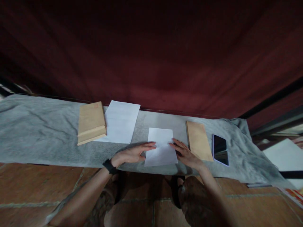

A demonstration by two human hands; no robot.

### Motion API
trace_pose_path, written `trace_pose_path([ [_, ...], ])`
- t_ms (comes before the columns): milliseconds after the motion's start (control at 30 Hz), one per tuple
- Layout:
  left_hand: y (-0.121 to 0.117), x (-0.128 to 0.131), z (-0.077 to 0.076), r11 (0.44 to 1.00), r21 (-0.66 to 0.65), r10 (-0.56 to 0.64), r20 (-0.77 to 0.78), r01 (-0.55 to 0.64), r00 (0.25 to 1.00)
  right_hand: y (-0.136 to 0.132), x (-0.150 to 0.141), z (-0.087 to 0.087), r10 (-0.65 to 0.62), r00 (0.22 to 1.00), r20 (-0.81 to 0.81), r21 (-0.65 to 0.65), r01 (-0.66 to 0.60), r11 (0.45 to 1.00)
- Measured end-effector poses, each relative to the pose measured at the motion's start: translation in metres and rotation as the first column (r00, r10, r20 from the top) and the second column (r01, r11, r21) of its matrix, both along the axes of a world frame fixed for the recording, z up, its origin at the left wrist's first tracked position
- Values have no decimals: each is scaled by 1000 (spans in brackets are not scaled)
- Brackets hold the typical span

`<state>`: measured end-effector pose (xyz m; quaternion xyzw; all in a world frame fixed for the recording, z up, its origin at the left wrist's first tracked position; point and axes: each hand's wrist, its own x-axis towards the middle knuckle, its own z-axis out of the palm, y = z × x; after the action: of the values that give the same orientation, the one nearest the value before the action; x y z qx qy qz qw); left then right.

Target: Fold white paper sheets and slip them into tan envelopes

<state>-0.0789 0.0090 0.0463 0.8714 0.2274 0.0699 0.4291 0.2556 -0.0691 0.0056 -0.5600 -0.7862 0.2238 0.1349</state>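
A small white sheet of paper, perhaps folded, lies on the grey cloth in front of me. My left hand rests at its left edge, fingers stretched out and touching it. At the opposite edge is my right hand, its fingers apart and their tips on the paper. Just beyond the right hand lies a brown envelope. Farther left, larger white sheets lie partly under a pile of brown envelopes with flaps showing at the near end.
A phone with a purple edge lies right of the single envelope. The grey cloth covers a long, narrow surface. Behind it hangs a dark red curtain. Tiled floor and my feet are below; white boards or papers stand far right.
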Motion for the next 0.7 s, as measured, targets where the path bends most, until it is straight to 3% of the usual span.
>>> trace_pose_path([
  [200, 3, 5, -5, 988, 87, 127, 32, -130, 991, 11, -6, -6, -72, 994, -77, 138, 82, 987],
  [367, 6, -1, -4, 989, 116, 89, -11, -87, 996, 16, -14, -7, -143, 985, -91, 187, 158, 970],
  [467, 8, 1, -4, 987, 91, 127, 30, -129, 991, 18, -17, -1, -186, 972, -144, 170, 210, 963],
  [567, 9, 8, -8, 958, 45, 280, 80, -284, 957, 21, -21, 6, -243, 957, -157, 151, 267, 952],
  [700, 10, 21, -18, 845, -18, 534, 67, -534, 843, 22, -27, 8, -317, 941, -117, 163, 333, 929],
])
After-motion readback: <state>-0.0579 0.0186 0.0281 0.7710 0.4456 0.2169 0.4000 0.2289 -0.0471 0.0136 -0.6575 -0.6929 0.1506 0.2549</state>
